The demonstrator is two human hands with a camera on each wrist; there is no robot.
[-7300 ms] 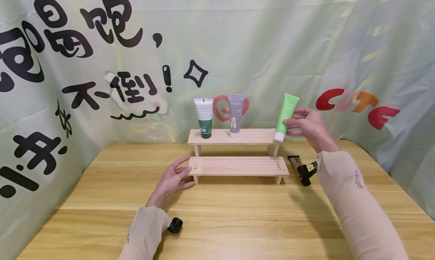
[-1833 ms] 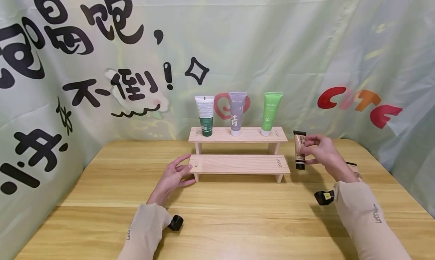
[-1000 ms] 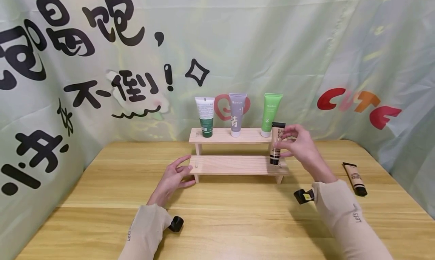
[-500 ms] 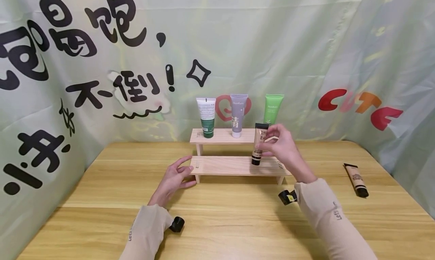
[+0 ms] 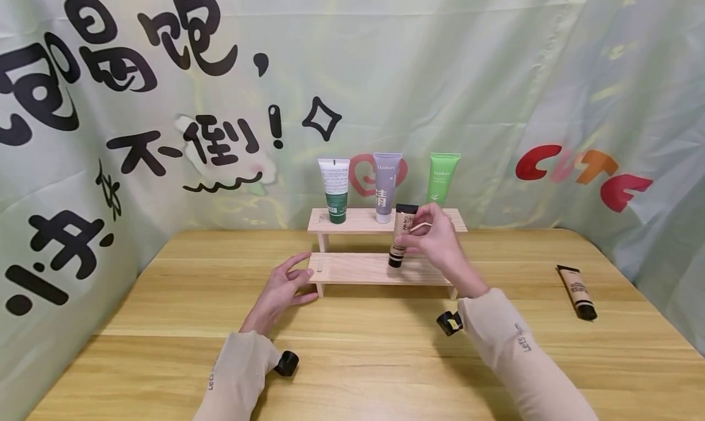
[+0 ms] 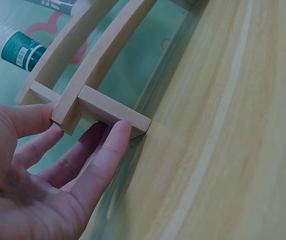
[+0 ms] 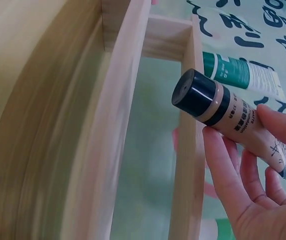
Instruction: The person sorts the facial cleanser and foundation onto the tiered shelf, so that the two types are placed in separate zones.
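My right hand (image 5: 437,240) pinches a beige foundation tube (image 7: 238,117) with black cap and end, nearly upright, cap down, over the middle of the lower shelf (image 5: 352,269). Whether the cap touches the wood cannot be told. With fairly straight fingers, my left hand (image 5: 281,289) touches the left end of that shelf; in the left wrist view, thumb and fingertips rest on its corner and leg (image 6: 115,109). On the upper shelf (image 5: 358,225) stand a white-and-green tube (image 5: 335,188), a purple tube (image 5: 385,185) and a green tube (image 5: 442,173), its base hidden behind my right hand.
Another beige tube with a black cap (image 5: 577,292) lies on the wooden table (image 5: 352,360) to the right. A printed curtain (image 5: 429,72) hangs behind and along the table's sides.
My right hand, after the green tube was stood on the upper shelf, has picked up a foundation tube from the right and carried it left over the lower shelf. My left hand stays put.
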